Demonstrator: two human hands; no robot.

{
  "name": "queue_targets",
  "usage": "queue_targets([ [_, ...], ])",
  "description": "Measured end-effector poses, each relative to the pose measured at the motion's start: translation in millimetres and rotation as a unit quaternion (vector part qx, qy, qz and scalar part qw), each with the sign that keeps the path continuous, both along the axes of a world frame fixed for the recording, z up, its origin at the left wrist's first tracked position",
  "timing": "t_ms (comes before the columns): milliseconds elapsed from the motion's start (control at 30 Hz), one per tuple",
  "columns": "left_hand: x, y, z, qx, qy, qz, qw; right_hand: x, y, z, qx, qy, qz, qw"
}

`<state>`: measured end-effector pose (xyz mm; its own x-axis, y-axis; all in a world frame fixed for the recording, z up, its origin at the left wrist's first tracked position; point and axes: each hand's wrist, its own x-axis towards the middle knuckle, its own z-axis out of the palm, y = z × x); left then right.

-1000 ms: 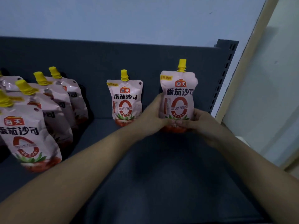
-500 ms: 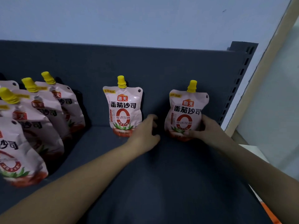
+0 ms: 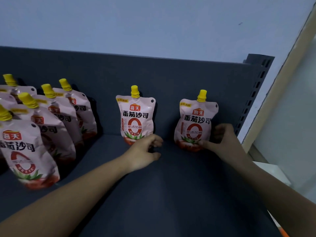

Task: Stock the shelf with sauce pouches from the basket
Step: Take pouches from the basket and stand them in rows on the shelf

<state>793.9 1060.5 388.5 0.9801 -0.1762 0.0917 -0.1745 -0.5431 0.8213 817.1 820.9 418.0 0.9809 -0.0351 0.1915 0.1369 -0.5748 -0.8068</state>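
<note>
We are steadying the rightmost tomato sauce pouch (image 3: 195, 124) upright against the shelf back panel (image 3: 171, 79), our right hand (image 3: 222, 139) pinching its lower corner lest it topple, while our left hand (image 3: 145, 149) is hovering loosely curled, empty, nearby.

On shelf (image 3: 171, 194), 2 pouches against back panel (image 3: 153, 74): middle pouch (image 3: 136, 120), right pouch (image 3: 195, 125) near the upright post (image 3: 256, 93). At left, pouch rows (image 3: 51, 127) run front to back.

both arms reach forward; left hand (image 3: 145, 151) hovers loosely curled, palm down; right hand (image 3: 224, 141) pinches the lower corner of a pouch (image 3: 195, 124).
</note>
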Motion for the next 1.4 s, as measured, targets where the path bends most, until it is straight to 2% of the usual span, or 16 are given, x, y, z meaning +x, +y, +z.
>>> queue_targets([
  [67, -7.5, 6.0, 3.2, -0.012, -0.01, 0.027, 0.999, -9.3, 3.8, 3.2, 0.004, -0.066, -0.043, 0.997],
  [133, -15.1, 12.4, 7.4, -0.021, -0.021, 0.063, 0.998, -20.3, 12.2, 7.1, 0.024, -0.121, -0.038, 0.992],
  [267, -33.6, 25.5, 12.9, 0.023, -0.032, 0.099, 0.994, -36.6, 42.1, 9.5, 0.008, -0.185, 0.087, 0.979],
  [400, -67.5, 46.2, 20.0, 0.094, -0.049, 0.118, 0.987, -43.9, 83.6, 13.2, -0.144, -0.174, 0.265, 0.937],
  [500, -106.5, 77.7, 28.7, 0.181, -0.06, 0.14, 0.972, -54.9, 126.2, 16.3, -0.22, -0.196, 0.337, 0.894],
  [600, -155.2, 116.9, 41.1, 0.254, -0.055, 0.18, 0.949, -77.7, 177.3, 27.5, -0.322, -0.227, 0.388, 0.833],
  [667, -195.0, 145.7, 51.8, 0.297, -0.059, 0.213, 0.929, -100.3, 215.3, 36.9, -0.369, -0.265, 0.407, 0.792],
  [733, -240.4, 175.7, 62.1, 0.346, -0.053, 0.25, 0.903, -130.7, 257.0, 44.1, -0.359, -0.314, 0.424, 0.77],
  [800, -293.9, 209.7, 68.0, 0.413, -0.038, 0.29, 0.862, -169.4, 306.7, 49.5, -0.357, -0.343, 0.454, 0.741],
  [900, -383.5, 261.3, 66.0, 0.504, 0.006, 0.361, 0.784, -234.0, 384.7, 52.4, -0.372, -0.362, 0.505, 0.69],
  [1033, -505.5, 324.9, 50.2, 0.544, 0.118, 0.421, 0.716, -318.1, 477.2, 39.2, -0.4, -0.407, 0.525, 0.631],
  [1200, -620.6, 377.8, 26.7, 0.523, 0.234, 0.473, 0.67, -388.5, 559.8, 14.9, -0.428, -0.388, 0.566, 0.589],
  [1400, -683.3, 437.4, -14.4, 0.469, 0.317, 0.508, 0.649, -428.8, 651.7, -30.2, -0.459, -0.385, 0.594, 0.537],
])
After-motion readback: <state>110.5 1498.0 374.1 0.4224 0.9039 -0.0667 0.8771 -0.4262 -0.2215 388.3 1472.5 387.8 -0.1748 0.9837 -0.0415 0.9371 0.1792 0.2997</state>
